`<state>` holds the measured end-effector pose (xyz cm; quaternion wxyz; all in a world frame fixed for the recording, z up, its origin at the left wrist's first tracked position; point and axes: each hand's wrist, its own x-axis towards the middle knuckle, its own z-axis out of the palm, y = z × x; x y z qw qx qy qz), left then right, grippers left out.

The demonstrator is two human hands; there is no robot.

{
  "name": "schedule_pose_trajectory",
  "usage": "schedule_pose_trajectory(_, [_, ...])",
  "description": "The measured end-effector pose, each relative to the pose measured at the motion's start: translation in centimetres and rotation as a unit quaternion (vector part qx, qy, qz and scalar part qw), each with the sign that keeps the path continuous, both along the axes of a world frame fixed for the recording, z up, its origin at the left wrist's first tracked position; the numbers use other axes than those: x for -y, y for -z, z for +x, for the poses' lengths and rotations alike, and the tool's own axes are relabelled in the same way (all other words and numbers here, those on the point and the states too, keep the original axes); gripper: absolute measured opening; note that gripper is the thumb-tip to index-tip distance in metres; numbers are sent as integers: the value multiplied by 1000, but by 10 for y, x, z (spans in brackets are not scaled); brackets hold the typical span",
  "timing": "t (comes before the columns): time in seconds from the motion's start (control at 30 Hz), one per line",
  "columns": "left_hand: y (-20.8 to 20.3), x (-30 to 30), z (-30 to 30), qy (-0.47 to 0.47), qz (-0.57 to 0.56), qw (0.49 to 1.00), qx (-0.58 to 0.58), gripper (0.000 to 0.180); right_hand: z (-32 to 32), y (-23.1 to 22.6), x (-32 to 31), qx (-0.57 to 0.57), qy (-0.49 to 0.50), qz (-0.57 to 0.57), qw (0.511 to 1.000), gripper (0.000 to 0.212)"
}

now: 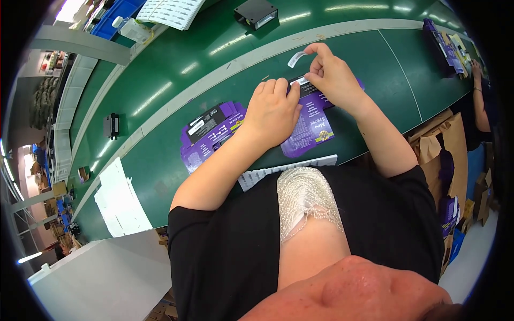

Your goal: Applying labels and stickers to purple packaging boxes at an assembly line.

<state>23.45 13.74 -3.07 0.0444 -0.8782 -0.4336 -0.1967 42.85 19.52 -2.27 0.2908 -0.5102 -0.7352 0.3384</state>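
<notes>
My right hand (338,79) has a small curled white sticker (296,59) at its index fingertip. Its thumb is apart from that finger, near the black edge of a flat purple and black box blank (308,131); its other fingers curl in. On the left part of this blank rests my left hand (272,109), palm down, with its fingers stretched out close together. A pale label (300,82) shows on the black strip between my hands. Another purple blank (211,128) with a white label lies left of it, partly under my left forearm.
A sheet of printed stickers (289,167) lies at the near table edge. White sheets (120,200) lie at left. Black devices (256,13) stand at the back and left, near a plastic bottle (133,30). Another person's arm (480,101) is at far right, beside stacked purple boxes (441,48).
</notes>
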Motion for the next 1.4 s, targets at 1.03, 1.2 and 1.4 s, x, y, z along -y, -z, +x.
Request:
schedule_pose_trajectory(1.03, [-104,66,-87,-182,-84,979,-38,80,6,-84,69,-102,-36,216,970,60])
schedule_pose_trajectory(1.2, [-52,68,-151,-284,-266,908,-154,80,20,-46,55,-180,74,-3,981,7])
schedule_pose_trajectory(1.4, [-64,43,-67,-99,-257,927,256,45,-11,-33,58,-177,22,40,983,7])
